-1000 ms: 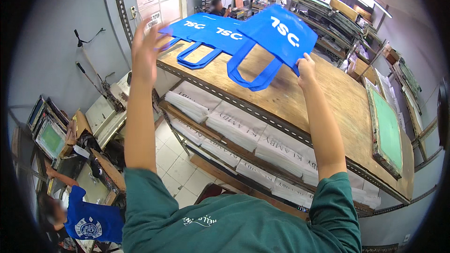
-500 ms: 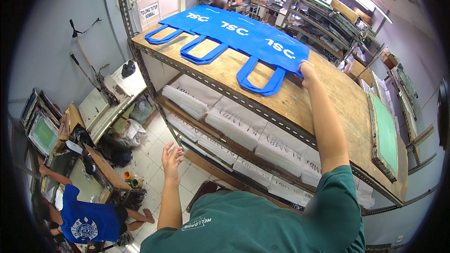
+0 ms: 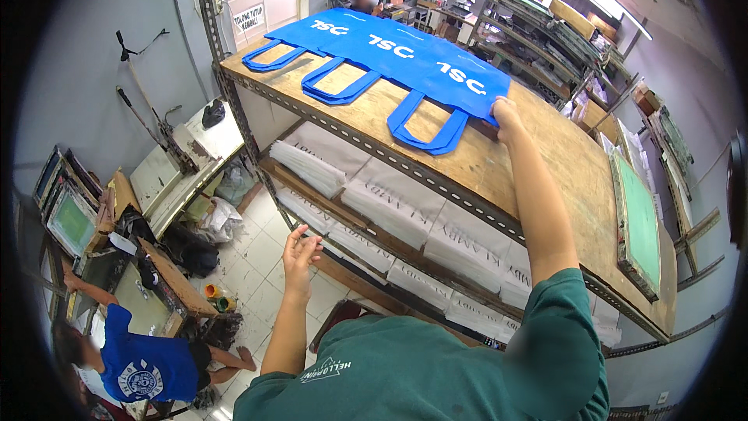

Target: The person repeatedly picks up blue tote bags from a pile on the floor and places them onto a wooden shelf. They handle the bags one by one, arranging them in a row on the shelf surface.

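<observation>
Three blue tote bags with white print lie flat, side by side and partly overlapping, on a wooden tabletop (image 3: 538,156). Their looped handles point toward me. My right hand (image 3: 506,118) is closed on the near right corner of the rightmost blue tote bag (image 3: 483,74); its fingertips are partly hidden by the hand. Beyond it to the left are the middle blue tote bag (image 3: 409,62) and the leftmost blue tote bag (image 3: 300,30). Well below the tabletop edge, my left hand (image 3: 299,259) hangs in the air with fingers loosely bent and apart, holding nothing.
Stacks of white printed sheets or bags (image 3: 389,203) fill the shelves under the tabletop. A green framed screen (image 3: 639,218) leans at its right end. Lower left, a person in a blue shirt (image 3: 152,366) crouches by a worktable. Two more people are at the back.
My right hand has shifted slightly left, sliding the rightmost tote bag and its handle left with it. My left hand has risen a little and turned to the right.
</observation>
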### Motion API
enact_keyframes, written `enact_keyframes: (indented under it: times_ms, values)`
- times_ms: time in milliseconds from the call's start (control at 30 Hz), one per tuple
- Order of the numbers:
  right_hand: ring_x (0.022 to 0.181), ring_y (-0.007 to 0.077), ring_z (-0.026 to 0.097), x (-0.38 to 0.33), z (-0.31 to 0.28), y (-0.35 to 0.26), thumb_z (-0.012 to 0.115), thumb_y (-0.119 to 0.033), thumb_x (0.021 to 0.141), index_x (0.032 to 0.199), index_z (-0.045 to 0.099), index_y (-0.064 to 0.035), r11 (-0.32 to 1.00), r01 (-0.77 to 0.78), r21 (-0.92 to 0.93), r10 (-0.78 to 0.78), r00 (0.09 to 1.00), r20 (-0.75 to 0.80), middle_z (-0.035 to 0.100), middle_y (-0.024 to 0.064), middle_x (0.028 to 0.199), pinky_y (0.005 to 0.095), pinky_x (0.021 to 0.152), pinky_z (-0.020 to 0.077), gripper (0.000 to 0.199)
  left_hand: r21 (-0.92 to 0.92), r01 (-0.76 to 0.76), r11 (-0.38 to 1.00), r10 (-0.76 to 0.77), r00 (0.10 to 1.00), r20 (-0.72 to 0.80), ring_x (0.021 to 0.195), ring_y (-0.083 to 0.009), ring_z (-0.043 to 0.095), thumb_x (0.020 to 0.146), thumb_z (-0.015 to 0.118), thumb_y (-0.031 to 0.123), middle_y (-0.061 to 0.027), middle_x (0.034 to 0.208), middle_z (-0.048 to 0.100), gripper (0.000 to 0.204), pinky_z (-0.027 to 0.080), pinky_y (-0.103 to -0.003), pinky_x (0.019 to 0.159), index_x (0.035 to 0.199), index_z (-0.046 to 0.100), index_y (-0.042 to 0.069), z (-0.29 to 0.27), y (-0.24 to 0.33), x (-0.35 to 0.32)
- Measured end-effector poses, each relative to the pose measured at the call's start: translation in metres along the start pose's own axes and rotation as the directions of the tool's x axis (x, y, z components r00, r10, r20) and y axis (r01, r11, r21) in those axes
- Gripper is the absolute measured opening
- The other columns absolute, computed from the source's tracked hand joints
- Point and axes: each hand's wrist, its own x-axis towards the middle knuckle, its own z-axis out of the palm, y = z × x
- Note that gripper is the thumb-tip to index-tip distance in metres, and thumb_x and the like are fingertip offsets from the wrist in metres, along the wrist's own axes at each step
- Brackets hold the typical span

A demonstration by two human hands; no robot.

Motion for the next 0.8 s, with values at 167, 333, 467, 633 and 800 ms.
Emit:
enact_keyframes:
  times_ms: [167,333,467,633,800]
  values:
    - [0.067,0.0181,0.047,0.021,-0.006,0.015,0.042,-0.001,0.068,0.080,0.055,-0.0021,0.999,0.012,-0.047,-0.009,0.998,0.059,0.050,0.0084,0.074,0.0337,0.066,0.0402,0.018,0.007,-0.001,1.000,0.001,1.000,-0.007,0.081,-0.0099,0.055,0.084,0.056,0.021,-0.0050,0.092,0.061,0.039,0.041,-0.022,0.069,0.118,0.045,0.007,-0.003,-0.003,-0.003]
    - [0.085,0.0240,0.051,0.044,-0.005,0.026,0.042,-0.005,0.071,0.098,0.054,0.0023,0.993,0.012,-0.121,-0.008,0.999,0.038,0.055,0.0134,0.094,0.0369,0.071,0.0420,0.030,0.022,0.009,1.000,-0.009,1.000,0.019,0.081,-0.0102,0.055,0.084,0.056,0.020,-0.0057,0.093,0.061,0.038,0.041,-0.021,0.068,0.118,0.045,0.006,0.004,0.000,-0.009]
    - [0.108,0.0295,0.047,0.069,-0.009,0.044,0.043,-0.011,0.074,0.121,0.044,0.0042,0.985,0.015,-0.175,-0.023,0.999,-0.045,0.049,0.0177,0.118,0.0369,0.088,0.0398,0.049,0.013,0.018,1.000,-0.019,0.997,0.080,0.081,-0.0104,0.055,0.084,0.056,0.019,-0.0059,0.094,0.061,0.038,0.042,-0.022,0.068,0.118,0.044,0.006,0.013,-0.004,-0.012]
    - [0.091,0.0230,0.052,0.002,0.008,0.005,0.051,-0.009,0.072,0.126,0.043,-0.0030,0.878,0.173,-0.447,-0.309,0.917,-0.253,0.054,0.0146,0.105,0.0333,0.081,0.0415,0.055,0.033,0.021,0.999,-0.024,0.994,0.110,0.081,-0.0106,0.055,0.085,0.056,0.018,-0.0061,0.095,0.060,0.039,0.042,-0.022,0.067,0.119,0.043,0.006,0.019,-0.005,-0.022]
    - [0.110,0.0250,0.049,-0.125,-0.056,-0.061,0.059,-0.012,0.073,0.126,0.044,-0.0047,0.878,0.415,-0.238,-0.366,0.903,0.223,0.049,0.0190,0.120,0.0348,0.089,0.0416,0.055,0.089,0.000,0.996,-0.021,0.972,0.233,0.080,-0.0117,0.055,0.083,0.057,0.018,-0.0082,0.094,0.059,0.039,0.043,-0.023,0.068,0.118,0.045,0.003,0.047,-0.003,-0.034]
